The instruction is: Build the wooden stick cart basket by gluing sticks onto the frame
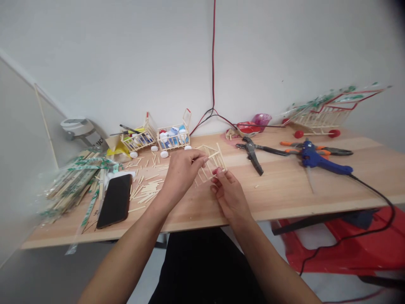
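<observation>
A small open frame of thin wooden sticks (218, 158) is held just above the table's front middle. My left hand (183, 166) is closed in a pinch at its upper left side, with thumb and forefinger pressed together at a stick. From below right, my right hand (232, 192) grips the frame's lower edge between thumb and fingers. Part of the frame is hidden behind my left hand. Short cut sticks (148, 191) lie loose on the table left of my hands. Behind them stand two little stick carts, one holding blue and white pieces (173, 137), the other yellow pieces (139, 139).
On the wooden table (202, 211), a phone (114, 200) and bagged sticks (72, 179) lie left. To the right are black cutters (253, 154), a blue glue gun (322, 159) with a cable, orange-handled pliers (335, 150) and a larger red-wheeled cart (325, 118). A red stool (373, 249) stands below.
</observation>
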`<state>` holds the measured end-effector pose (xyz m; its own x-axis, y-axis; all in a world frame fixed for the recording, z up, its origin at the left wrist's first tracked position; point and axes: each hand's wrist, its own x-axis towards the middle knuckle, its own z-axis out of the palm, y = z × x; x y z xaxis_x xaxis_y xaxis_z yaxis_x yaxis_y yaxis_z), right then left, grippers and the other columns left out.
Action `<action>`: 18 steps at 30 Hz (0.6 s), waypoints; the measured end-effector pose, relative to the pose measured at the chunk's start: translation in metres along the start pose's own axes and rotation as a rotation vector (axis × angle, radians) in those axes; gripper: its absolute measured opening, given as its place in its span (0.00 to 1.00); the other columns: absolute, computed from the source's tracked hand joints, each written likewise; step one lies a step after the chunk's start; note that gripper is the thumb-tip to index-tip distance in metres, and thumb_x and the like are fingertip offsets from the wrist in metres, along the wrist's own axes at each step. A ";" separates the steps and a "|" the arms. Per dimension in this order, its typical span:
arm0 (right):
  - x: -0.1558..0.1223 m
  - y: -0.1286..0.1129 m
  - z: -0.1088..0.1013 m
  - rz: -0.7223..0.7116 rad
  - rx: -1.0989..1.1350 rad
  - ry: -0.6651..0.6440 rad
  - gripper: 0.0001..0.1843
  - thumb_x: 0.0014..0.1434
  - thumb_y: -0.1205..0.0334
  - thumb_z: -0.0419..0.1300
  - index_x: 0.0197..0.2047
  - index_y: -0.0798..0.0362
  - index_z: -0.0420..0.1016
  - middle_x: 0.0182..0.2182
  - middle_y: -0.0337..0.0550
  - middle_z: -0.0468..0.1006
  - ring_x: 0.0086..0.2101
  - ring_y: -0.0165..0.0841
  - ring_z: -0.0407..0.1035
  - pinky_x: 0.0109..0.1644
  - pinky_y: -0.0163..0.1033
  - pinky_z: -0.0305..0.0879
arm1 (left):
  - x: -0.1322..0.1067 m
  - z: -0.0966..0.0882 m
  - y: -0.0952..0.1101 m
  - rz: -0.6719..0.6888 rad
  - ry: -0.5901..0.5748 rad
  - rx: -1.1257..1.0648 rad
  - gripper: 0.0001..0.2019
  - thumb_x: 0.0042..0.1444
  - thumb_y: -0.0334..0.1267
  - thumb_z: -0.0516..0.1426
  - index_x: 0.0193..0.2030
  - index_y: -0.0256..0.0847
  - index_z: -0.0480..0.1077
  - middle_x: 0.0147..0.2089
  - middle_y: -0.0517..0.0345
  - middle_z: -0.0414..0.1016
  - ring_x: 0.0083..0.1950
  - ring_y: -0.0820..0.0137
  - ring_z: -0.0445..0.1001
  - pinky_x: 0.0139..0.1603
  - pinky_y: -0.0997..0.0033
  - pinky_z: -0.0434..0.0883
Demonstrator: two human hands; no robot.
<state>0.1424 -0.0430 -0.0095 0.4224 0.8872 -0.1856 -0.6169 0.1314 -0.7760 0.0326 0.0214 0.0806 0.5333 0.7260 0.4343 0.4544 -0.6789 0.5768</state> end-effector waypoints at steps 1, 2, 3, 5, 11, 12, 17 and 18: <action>0.000 0.001 0.001 -0.004 0.000 0.005 0.19 0.45 0.49 0.71 0.32 0.50 0.69 0.31 0.35 0.72 0.27 0.24 0.65 0.25 0.31 0.58 | 0.000 0.000 0.000 -0.002 -0.001 -0.003 0.09 0.58 0.33 0.57 0.28 0.39 0.77 0.27 0.60 0.79 0.30 0.70 0.75 0.34 0.72 0.65; -0.001 0.001 0.001 -0.005 0.007 0.012 0.19 0.45 0.49 0.71 0.32 0.50 0.69 0.31 0.35 0.72 0.27 0.24 0.65 0.25 0.31 0.58 | 0.000 0.000 0.001 -0.006 -0.002 -0.008 0.09 0.58 0.33 0.57 0.28 0.39 0.77 0.27 0.60 0.79 0.31 0.70 0.75 0.34 0.72 0.65; -0.001 0.002 0.002 -0.003 0.017 0.019 0.19 0.44 0.49 0.71 0.31 0.50 0.69 0.31 0.35 0.72 0.27 0.24 0.65 0.25 0.31 0.58 | 0.000 0.000 0.001 -0.010 -0.002 -0.012 0.10 0.58 0.33 0.57 0.28 0.39 0.77 0.27 0.60 0.79 0.31 0.70 0.75 0.34 0.72 0.65; -0.001 0.003 0.004 0.001 0.041 0.031 0.20 0.43 0.49 0.72 0.31 0.50 0.68 0.30 0.34 0.72 0.26 0.24 0.64 0.25 0.30 0.59 | 0.000 0.000 0.001 -0.017 -0.001 -0.021 0.09 0.58 0.33 0.57 0.28 0.38 0.77 0.27 0.60 0.79 0.31 0.70 0.75 0.35 0.72 0.66; -0.004 0.000 0.000 0.053 0.041 -0.030 0.20 0.45 0.46 0.70 0.35 0.50 0.73 0.39 0.38 0.75 0.30 0.25 0.67 0.27 0.31 0.62 | -0.001 -0.002 0.000 -0.021 0.006 -0.033 0.09 0.58 0.32 0.57 0.28 0.39 0.77 0.27 0.60 0.79 0.31 0.70 0.75 0.35 0.72 0.66; -0.005 -0.002 -0.004 0.063 0.005 -0.046 0.21 0.46 0.45 0.70 0.36 0.50 0.74 0.40 0.39 0.75 0.31 0.26 0.68 0.28 0.31 0.62 | -0.001 -0.002 0.000 -0.025 0.010 -0.036 0.09 0.58 0.32 0.57 0.28 0.39 0.77 0.27 0.60 0.79 0.31 0.70 0.75 0.35 0.72 0.66; -0.005 -0.018 -0.035 -0.058 -0.268 0.041 0.19 0.51 0.44 0.66 0.36 0.50 0.72 0.33 0.37 0.73 0.29 0.27 0.66 0.28 0.32 0.62 | -0.001 -0.003 -0.001 -0.031 0.013 -0.031 0.09 0.58 0.31 0.58 0.28 0.38 0.77 0.27 0.60 0.79 0.31 0.71 0.75 0.34 0.73 0.65; -0.004 -0.022 -0.039 -0.139 -0.336 0.081 0.19 0.52 0.44 0.65 0.37 0.50 0.72 0.32 0.37 0.72 0.28 0.26 0.65 0.29 0.33 0.62 | -0.001 -0.002 -0.001 -0.028 0.009 -0.025 0.09 0.58 0.31 0.58 0.28 0.38 0.77 0.27 0.60 0.79 0.30 0.71 0.75 0.34 0.73 0.64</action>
<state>0.1801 -0.0670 -0.0157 0.5460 0.8316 -0.1015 -0.3037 0.0836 -0.9491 0.0301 0.0214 0.0807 0.5138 0.7457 0.4242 0.4512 -0.6554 0.6057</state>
